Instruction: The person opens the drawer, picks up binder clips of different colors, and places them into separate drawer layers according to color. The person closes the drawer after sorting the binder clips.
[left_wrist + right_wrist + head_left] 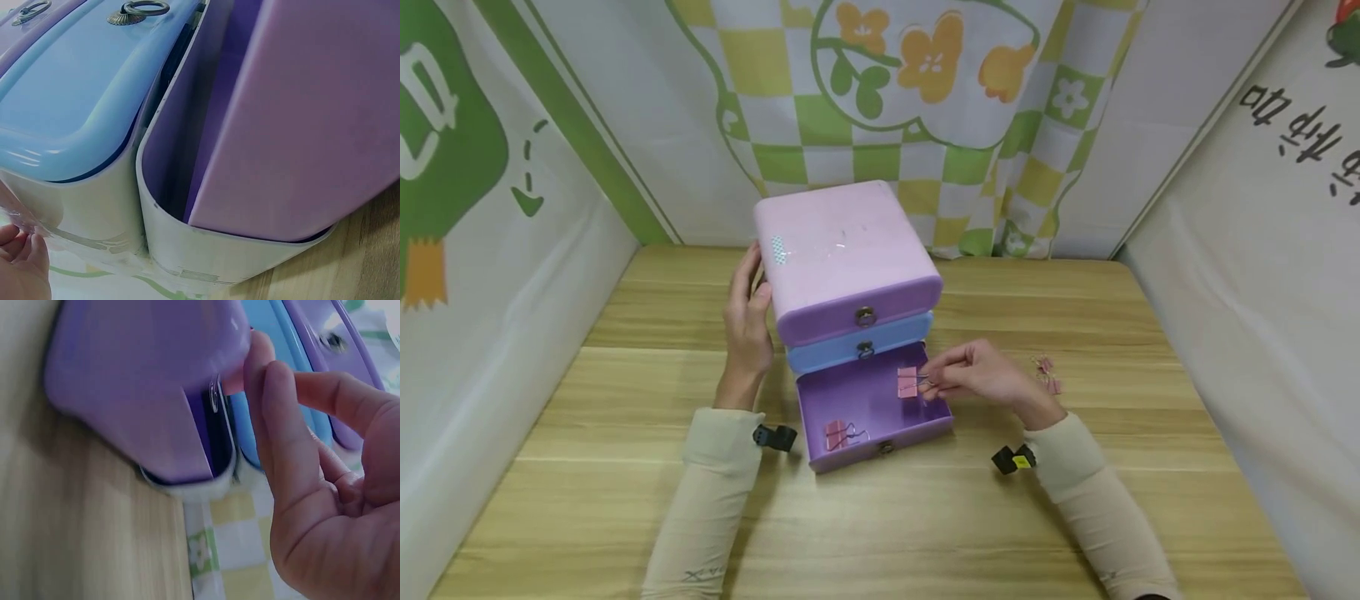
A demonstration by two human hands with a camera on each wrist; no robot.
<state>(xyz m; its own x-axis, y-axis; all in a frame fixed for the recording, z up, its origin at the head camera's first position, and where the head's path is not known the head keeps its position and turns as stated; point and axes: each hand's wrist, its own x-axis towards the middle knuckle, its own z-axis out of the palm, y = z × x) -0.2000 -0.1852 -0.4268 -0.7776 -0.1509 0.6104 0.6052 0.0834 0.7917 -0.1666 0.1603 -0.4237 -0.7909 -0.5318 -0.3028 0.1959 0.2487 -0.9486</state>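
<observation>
A small three-tier drawer box with a pink top stands on the table, its purple bottom drawer pulled out. My left hand rests against the box's left side, thumb and fingers lying along it. Over the right part of the drawer, my right hand pinches a pink binder clip by its wire handles. Another pink binder clip lies in the drawer's front left corner. In the right wrist view, the drawer front hides most of the held clip.
Several small pink binder clips lie on the wooden table to the right of my right hand. The blue middle drawer and purple top drawer are closed. A checkered curtain hangs directly behind the box.
</observation>
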